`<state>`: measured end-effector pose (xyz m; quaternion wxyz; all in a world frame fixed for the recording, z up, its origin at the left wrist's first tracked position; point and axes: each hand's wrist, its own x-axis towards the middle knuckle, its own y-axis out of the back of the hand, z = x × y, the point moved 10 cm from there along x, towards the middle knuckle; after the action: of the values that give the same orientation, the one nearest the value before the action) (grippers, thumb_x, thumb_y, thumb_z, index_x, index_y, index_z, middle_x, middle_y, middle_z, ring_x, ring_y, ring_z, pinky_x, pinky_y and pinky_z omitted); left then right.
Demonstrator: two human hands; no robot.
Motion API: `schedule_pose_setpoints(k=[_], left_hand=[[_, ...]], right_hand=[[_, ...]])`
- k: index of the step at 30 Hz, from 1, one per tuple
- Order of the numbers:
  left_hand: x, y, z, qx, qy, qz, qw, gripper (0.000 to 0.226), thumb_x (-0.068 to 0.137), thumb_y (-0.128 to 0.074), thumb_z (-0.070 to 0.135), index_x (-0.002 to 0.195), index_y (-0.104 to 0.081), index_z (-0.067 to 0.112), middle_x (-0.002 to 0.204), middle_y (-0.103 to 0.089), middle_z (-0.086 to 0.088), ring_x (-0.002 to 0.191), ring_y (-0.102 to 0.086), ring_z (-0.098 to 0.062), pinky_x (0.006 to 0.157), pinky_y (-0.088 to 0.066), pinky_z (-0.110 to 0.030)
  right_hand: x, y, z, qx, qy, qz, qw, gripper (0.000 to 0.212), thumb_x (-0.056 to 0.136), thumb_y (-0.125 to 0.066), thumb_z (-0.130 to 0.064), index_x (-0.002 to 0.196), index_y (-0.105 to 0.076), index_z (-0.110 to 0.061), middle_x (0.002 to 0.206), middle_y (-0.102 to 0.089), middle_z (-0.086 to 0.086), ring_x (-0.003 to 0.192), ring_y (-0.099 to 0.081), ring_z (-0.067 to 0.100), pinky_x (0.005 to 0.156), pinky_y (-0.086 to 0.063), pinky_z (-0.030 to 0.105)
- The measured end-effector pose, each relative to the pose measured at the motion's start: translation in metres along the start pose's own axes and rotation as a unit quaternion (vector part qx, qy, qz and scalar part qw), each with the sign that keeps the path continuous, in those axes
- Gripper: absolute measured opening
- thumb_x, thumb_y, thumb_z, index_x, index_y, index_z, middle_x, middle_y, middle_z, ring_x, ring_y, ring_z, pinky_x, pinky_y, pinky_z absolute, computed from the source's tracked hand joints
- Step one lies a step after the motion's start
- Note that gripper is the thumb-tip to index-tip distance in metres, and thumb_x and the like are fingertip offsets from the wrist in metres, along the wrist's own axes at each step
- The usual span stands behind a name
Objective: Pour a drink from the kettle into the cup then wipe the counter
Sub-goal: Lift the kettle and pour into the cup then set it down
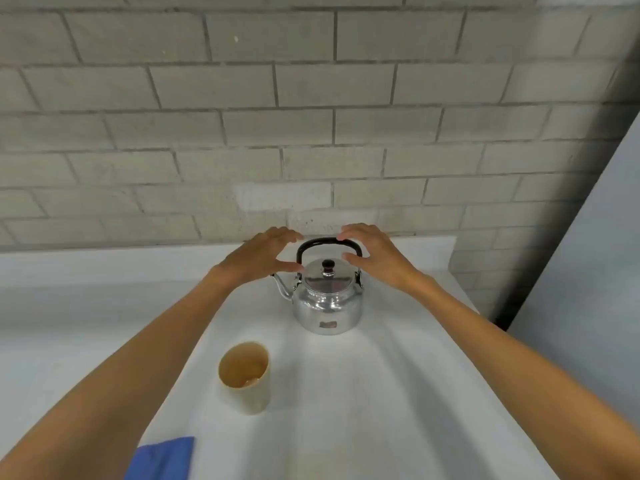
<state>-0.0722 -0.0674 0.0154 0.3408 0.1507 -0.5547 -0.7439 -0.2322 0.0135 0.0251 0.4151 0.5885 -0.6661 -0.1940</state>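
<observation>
A shiny metal kettle [327, 301] with a black arched handle and a dark lid knob stands upright on the white counter [363, 393], its spout pointing left. My left hand [261, 259] hovers by the handle's left end with its fingers spread. On the handle's right end my right hand [375, 259] is also spread, fingertips touching or just over the bar. Neither hand is closed around anything. A beige cup [244, 377] stands upright in front of the kettle, to its left; inside I see only a pale patch at the bottom.
A blue cloth [162, 459] lies at the counter's near edge, partly under my left forearm. A grey brick wall [311, 116] rises right behind the kettle. At the right a pale panel [588, 271] stands beside the counter's end.
</observation>
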Motion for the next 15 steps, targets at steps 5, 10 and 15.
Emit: schedule_pose_setpoints(k=[5, 10, 15], left_hand=[[0.012, -0.029, -0.005, -0.047, -0.006, -0.036, 0.998, 0.078, 0.080, -0.064, 0.053, 0.144, -0.025, 0.033, 0.149, -0.034, 0.002, 0.135, -0.035, -0.020, 0.107, -0.033, -0.037], [0.030, -0.051, -0.012, -0.139, -0.004, -0.039, 0.990, 0.087, 0.079, -0.069, 0.046, 0.148, -0.019, 0.029, 0.156, -0.026, 0.002, 0.139, -0.030, -0.017, 0.109, -0.026, -0.029], [0.043, -0.063, -0.021, -0.270, 0.028, -0.016, 0.962, 0.083, 0.078, -0.073, 0.036, 0.146, -0.026, 0.027, 0.139, -0.047, 0.002, 0.122, -0.049, -0.011, 0.101, -0.041, -0.029]], right_hand=[[0.012, -0.016, 0.027, 0.004, -0.027, -0.013, 1.000, 0.051, 0.091, -0.063, -0.027, 0.138, -0.046, -0.024, 0.152, -0.035, -0.001, 0.141, -0.026, 0.019, 0.117, -0.019, 0.038], [0.024, -0.029, 0.047, 0.053, -0.034, -0.013, 0.998, 0.062, 0.085, -0.068, -0.035, 0.141, -0.041, -0.031, 0.150, -0.039, -0.004, 0.139, -0.031, 0.013, 0.117, -0.025, 0.037], [0.036, -0.040, 0.058, 0.177, -0.049, 0.010, 0.983, 0.071, 0.081, -0.074, -0.027, 0.143, -0.040, -0.025, 0.140, -0.051, -0.002, 0.126, -0.049, 0.009, 0.104, -0.041, 0.020]])
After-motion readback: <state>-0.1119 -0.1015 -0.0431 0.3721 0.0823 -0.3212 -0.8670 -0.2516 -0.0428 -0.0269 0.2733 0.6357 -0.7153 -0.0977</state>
